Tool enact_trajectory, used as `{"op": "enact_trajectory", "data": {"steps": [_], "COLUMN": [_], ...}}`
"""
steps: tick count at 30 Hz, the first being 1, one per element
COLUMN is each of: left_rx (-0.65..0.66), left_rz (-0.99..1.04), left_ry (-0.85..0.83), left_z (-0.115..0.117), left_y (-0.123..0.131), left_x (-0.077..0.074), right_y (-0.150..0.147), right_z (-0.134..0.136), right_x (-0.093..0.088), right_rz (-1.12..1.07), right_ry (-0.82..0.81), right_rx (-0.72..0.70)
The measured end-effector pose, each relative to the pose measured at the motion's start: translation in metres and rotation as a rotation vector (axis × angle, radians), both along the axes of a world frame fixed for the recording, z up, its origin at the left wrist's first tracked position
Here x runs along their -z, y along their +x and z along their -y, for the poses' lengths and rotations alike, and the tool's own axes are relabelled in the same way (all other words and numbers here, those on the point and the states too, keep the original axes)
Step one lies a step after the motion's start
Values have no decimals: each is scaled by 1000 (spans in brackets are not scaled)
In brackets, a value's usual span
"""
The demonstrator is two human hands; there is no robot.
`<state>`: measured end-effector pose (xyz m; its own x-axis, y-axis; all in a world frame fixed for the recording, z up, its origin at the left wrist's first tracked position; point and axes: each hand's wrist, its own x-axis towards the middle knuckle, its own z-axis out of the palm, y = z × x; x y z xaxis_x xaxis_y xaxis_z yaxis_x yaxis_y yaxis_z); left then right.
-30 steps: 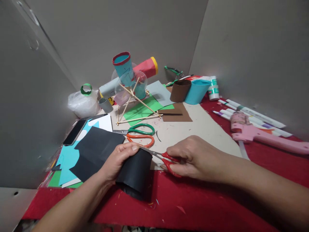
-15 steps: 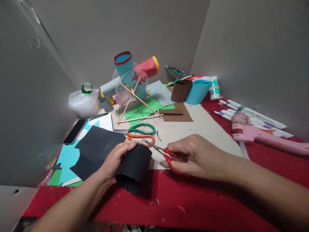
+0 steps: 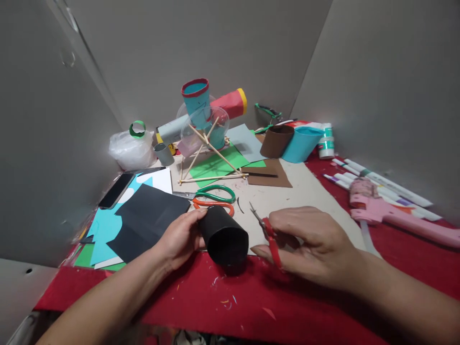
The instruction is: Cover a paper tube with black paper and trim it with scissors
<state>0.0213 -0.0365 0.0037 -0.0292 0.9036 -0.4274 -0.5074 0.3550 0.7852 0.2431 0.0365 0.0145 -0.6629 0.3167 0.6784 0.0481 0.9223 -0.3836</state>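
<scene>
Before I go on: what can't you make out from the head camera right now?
- Far end of the black paper tube: hidden by the left hand.
- Finger loops of the small red scissors: covered by the right hand.
- Pink glue gun: its far end is cut off by the right edge.
- Label on the white bottle: too small to read.

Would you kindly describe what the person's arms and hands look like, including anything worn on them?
Both forearms are bare, with no sleeves in view. The left hand and right hand show no gloves, rings, watch or bracelets. Nails look short and unpainted.
</scene>
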Motion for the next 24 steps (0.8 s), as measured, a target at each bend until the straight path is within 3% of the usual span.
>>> {"op": "enact_trajectory", "data": {"steps": [9,15,19,24], "left_rx": [72,138,118,-1], "left_rz": [-60,-50,-80,87], "left_ry": [83,170,174,135], "left_z": [7,9,11,10], "left_y": [3,5,7,4], "left_x": [-2,-1,1,-5], "right_y": [-3,-2,-4,-1], "right_z": [-4,-3,0,5], "right_x": [6,5,3,-5], "right_rz": [27,1,-16,-31], "right_ry": [65,-54,-67,-44], "right_rx": [78,106,29,-73]}}
